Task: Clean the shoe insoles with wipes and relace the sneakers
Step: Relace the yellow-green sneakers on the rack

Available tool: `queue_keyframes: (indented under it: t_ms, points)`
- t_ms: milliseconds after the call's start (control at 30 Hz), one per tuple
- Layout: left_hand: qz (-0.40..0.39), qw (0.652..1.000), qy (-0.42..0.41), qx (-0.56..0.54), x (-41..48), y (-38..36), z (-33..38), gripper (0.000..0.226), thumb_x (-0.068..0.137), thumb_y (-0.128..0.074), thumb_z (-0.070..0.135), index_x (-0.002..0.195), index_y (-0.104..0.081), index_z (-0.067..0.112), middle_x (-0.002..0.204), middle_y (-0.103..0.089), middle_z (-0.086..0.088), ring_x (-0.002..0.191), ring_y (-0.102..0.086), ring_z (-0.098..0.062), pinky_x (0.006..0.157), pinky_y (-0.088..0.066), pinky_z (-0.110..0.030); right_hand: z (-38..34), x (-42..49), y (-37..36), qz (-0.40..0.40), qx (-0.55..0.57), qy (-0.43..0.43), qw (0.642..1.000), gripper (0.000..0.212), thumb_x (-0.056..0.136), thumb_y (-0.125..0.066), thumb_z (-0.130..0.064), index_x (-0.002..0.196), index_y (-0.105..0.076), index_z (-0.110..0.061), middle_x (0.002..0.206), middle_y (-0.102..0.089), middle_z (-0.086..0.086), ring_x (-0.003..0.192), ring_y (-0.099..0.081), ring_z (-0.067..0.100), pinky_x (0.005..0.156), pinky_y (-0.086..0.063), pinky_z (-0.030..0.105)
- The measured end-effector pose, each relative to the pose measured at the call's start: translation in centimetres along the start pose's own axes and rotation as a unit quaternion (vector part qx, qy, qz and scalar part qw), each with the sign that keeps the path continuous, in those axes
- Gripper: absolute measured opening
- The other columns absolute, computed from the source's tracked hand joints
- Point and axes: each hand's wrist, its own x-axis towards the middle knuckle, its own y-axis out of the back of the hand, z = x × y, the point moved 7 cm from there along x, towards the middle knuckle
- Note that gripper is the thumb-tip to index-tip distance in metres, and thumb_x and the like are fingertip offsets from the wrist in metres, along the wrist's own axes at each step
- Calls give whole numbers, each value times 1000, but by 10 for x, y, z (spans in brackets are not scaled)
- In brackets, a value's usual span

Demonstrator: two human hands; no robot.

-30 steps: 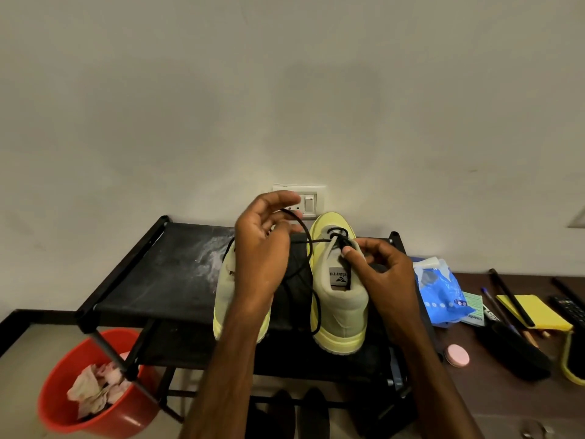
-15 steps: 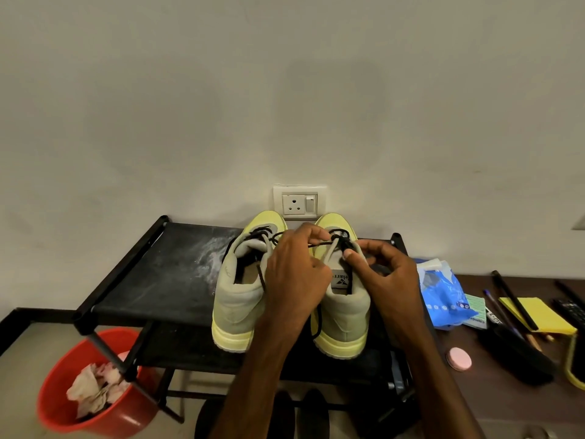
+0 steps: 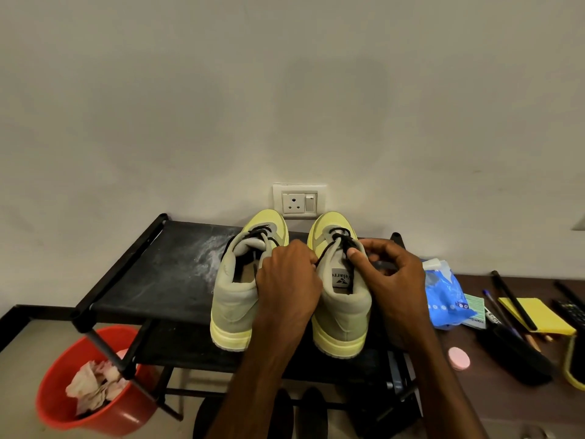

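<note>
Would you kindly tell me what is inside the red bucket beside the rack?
The red bucket holds crumpled whitish-pink wipes. Its bottom is covered by them, and a black rack leg crosses the opening.

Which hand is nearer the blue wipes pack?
Right. The right hand, pinching the black lace on the right-hand sneaker, sits just left of the blue wipes pack; the left hand is farther off, on that sneaker's other side.
</note>
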Motion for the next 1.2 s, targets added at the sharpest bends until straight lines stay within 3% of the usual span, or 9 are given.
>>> queue_keyframes:
  t_ms: [233, 433, 533, 667, 800, 900, 1000, 1100, 1200]
  points:
    - [69, 995, -3, -69, -3, 14, 9, 23, 102, -54, 33, 115, -73, 29, 110, -71, 9, 100, -63, -12, 65, -32, -19, -8, -2, -1, 1, -11, 40, 999, 22, 87, -82, -28, 108, -75, -26, 103, -76, -5, 98, -73, 16, 85, -62, 42]
    - [76, 985, -39, -147, 6, -2, 12, 27, 102, -52, 35, 114, -72, 21, 108, -72, 5, 100, -62, -12, 88, -50, -29, -7, -1, 9, 59, 63, 30, 996, 9, 96, -70, -22, 104, -75, -20, 98, -76, 3, 93, -72, 26, 87, -59, 53]
    - [81, 975, -40, -204, 5, -6, 15, 27, 99, -58, 38, 116, -70, 22, 110, -71, 8, 103, -63, -12, 89, -55, -36, -4, -1, 8, 51, 59, 25, 997, 10, 97, -69, -24, 104, -75, -21, 100, -76, 2, 95, -72, 26, 89, -58, 56]
    - [52, 977, -57, -196, 6, -13, 21, 35, 92, -68, 33, 125, -64, 26, 119, -67, 9, 108, -62, -10, 93, -54, -33, -9, 1, -4, 7, -31, 55, 998, 21, 89, -79, -29, 109, -74, -26, 106, -75, -6, 103, -71, 16, 90, -59, 45]
    - [32, 986, -83, -138, 15, -12, 29, 49, 91, -67, 23, 139, -56, 26, 131, -62, 3, 118, -58, -14, 101, -47, -26, -15, 9, -9, -15, -80, 66, 994, 27, 84, -82, -16, 110, -75, -23, 101, -76, -10, 97, -72, 10, 86, -61, 36]
    - [33, 988, -104, -109, 19, -9, 36, 37, 93, -66, 22, 129, -66, 26, 125, -66, 4, 113, -59, -12, 89, -36, -11, -23, 11, -7, 2, -131, 89, 987, 26, 82, -78, -12, 106, -78, -22, 95, -76, -13, 89, -72, 5, 80, -61, 28]
    - [68, 983, -101, -140, 19, -6, 34, 25, 88, -69, 21, 112, -74, 30, 107, -73, 12, 90, -63, -6, 69, -33, 0, -30, 8, 1, 47, -143, 100, 984, 23, 80, -76, -9, 98, -80, -21, 87, -76, -15, 82, -72, 2, 76, -59, 22]
    - [92, 976, -97, -172, 17, -6, 32, 22, 87, -71, 20, 105, -74, 31, 99, -74, 16, 82, -65, -4, 69, -39, -3, -37, 4, 11, 80, -122, 90, 985, 21, 82, -76, -8, 97, -80, -22, 85, -76, -13, 80, -72, 5, 73, -58, 20]
    - [98, 972, -108, -185, 15, -5, 34, 22, 87, -71, 18, 104, -71, 32, 100, -73, 19, 87, -68, -5, 77, -54, -21, -43, -2, 18, 93, -125, 107, 982, 19, 84, -76, -9, 99, -79, -20, 86, -75, -11, 79, -71, 8, 70, -56, 17]
